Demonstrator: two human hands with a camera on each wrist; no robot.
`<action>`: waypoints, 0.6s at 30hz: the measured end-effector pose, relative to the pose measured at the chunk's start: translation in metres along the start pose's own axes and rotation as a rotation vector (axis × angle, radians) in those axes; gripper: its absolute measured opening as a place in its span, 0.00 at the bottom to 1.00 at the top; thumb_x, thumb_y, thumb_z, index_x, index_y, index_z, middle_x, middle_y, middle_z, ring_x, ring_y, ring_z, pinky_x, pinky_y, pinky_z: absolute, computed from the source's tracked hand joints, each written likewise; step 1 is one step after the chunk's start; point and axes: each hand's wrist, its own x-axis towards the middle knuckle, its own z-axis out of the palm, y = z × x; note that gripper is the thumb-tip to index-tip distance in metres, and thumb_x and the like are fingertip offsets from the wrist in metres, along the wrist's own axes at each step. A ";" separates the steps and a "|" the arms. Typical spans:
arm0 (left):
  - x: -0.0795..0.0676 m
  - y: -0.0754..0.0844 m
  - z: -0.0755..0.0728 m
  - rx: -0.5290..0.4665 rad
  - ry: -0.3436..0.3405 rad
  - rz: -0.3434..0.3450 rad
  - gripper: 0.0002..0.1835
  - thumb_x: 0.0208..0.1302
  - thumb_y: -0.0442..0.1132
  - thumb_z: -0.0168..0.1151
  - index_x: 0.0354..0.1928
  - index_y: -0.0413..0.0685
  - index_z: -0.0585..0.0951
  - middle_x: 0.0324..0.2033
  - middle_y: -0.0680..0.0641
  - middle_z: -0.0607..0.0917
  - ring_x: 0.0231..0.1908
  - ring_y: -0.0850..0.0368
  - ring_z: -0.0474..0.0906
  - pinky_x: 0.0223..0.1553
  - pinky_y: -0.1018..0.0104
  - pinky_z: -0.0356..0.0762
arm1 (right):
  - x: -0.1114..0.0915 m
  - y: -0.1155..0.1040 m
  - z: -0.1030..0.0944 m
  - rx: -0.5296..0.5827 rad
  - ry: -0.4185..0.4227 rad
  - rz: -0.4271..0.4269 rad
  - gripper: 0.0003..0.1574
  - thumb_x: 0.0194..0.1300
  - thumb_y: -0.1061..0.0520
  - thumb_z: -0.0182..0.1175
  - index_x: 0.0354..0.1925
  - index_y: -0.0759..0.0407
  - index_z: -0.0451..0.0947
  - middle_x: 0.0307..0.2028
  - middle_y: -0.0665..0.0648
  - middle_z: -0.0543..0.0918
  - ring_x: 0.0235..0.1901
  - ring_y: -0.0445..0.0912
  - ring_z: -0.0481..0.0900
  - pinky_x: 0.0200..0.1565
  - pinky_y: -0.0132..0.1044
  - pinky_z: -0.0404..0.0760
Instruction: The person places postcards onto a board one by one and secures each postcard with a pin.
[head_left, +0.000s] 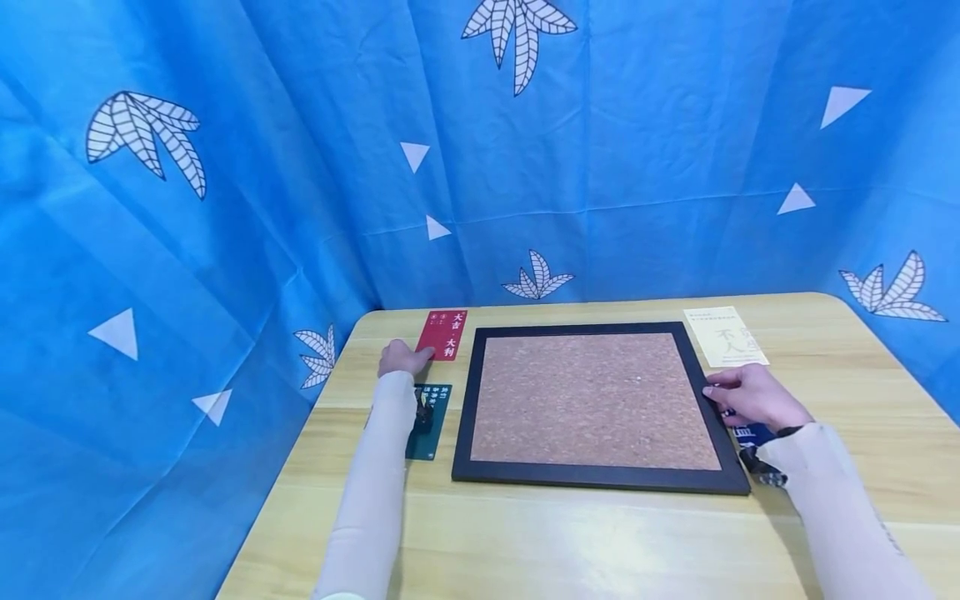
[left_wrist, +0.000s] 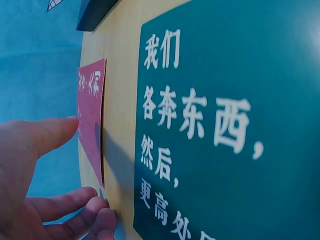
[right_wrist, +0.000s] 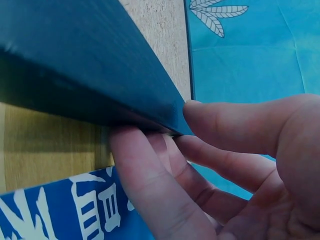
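A black-framed cork board (head_left: 592, 400) lies flat in the middle of the wooden table. My right hand (head_left: 761, 396) grips its right edge, the thumb on the frame's upper face and the fingers tucked against its underside in the right wrist view. At the back left is a red card (head_left: 441, 335) with white characters. My left hand (head_left: 402, 358) is at that card's lower left corner; in the left wrist view the thumb (left_wrist: 55, 135) reaches its edge and the loosely bent fingers are near the table beside it.
A green card (head_left: 431, 425) with white writing lies under my left wrist. A pale yellow card (head_left: 726, 336) is at the back right. Partly hidden by my right hand is a blue card (right_wrist: 85, 210). A blue patterned curtain (head_left: 637, 150) hangs behind the table and along its left side.
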 end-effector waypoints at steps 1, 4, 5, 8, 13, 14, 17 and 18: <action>0.000 0.000 0.000 0.000 -0.001 -0.002 0.34 0.65 0.59 0.68 0.61 0.40 0.76 0.49 0.39 0.84 0.49 0.43 0.81 0.53 0.51 0.84 | 0.000 0.000 0.000 0.000 0.001 -0.001 0.34 0.78 0.57 0.54 0.70 0.83 0.62 0.50 0.75 0.83 0.41 0.48 0.86 0.42 0.44 0.91; -0.001 0.000 0.003 0.009 0.002 -0.013 0.36 0.63 0.59 0.70 0.62 0.40 0.75 0.51 0.39 0.84 0.50 0.42 0.81 0.55 0.49 0.84 | 0.000 0.000 0.000 -0.004 0.003 -0.004 0.34 0.78 0.57 0.54 0.69 0.83 0.62 0.51 0.76 0.82 0.41 0.48 0.86 0.42 0.44 0.91; -0.001 0.001 0.004 0.015 0.005 -0.017 0.37 0.62 0.60 0.71 0.62 0.40 0.75 0.52 0.39 0.84 0.50 0.42 0.80 0.55 0.49 0.84 | 0.000 0.001 0.000 -0.009 0.004 -0.005 0.34 0.78 0.57 0.54 0.69 0.83 0.62 0.51 0.76 0.83 0.41 0.48 0.86 0.42 0.44 0.91; -0.001 0.001 0.008 0.050 0.013 -0.026 0.39 0.60 0.62 0.72 0.62 0.40 0.76 0.52 0.39 0.83 0.50 0.43 0.80 0.53 0.51 0.83 | 0.000 0.001 0.000 -0.020 0.007 -0.004 0.34 0.78 0.57 0.54 0.69 0.83 0.63 0.50 0.76 0.83 0.41 0.48 0.85 0.42 0.44 0.91; -0.004 0.004 0.009 0.118 0.031 -0.039 0.41 0.57 0.62 0.74 0.62 0.41 0.75 0.50 0.39 0.81 0.50 0.43 0.77 0.53 0.51 0.82 | 0.000 0.000 0.001 -0.021 0.007 -0.008 0.34 0.78 0.57 0.55 0.69 0.82 0.63 0.49 0.74 0.84 0.41 0.48 0.85 0.42 0.45 0.91; -0.004 0.004 0.009 0.129 0.033 -0.040 0.41 0.56 0.61 0.75 0.62 0.41 0.75 0.50 0.39 0.81 0.50 0.43 0.77 0.53 0.51 0.82 | 0.000 0.000 0.002 -0.018 0.008 -0.008 0.34 0.78 0.57 0.55 0.69 0.82 0.63 0.49 0.74 0.84 0.41 0.48 0.85 0.42 0.45 0.91; -0.005 0.007 0.008 0.141 0.026 -0.039 0.41 0.55 0.60 0.75 0.62 0.41 0.74 0.50 0.39 0.81 0.50 0.43 0.77 0.54 0.50 0.82 | 0.000 0.000 0.002 -0.019 0.012 -0.006 0.34 0.78 0.57 0.55 0.69 0.83 0.63 0.49 0.74 0.84 0.40 0.48 0.85 0.42 0.46 0.91; -0.004 0.007 0.008 0.141 0.022 -0.037 0.41 0.56 0.59 0.75 0.62 0.40 0.74 0.51 0.39 0.81 0.50 0.43 0.77 0.54 0.50 0.82 | 0.000 0.000 0.002 -0.018 0.013 -0.003 0.34 0.78 0.58 0.55 0.69 0.83 0.63 0.49 0.74 0.84 0.40 0.48 0.85 0.42 0.46 0.91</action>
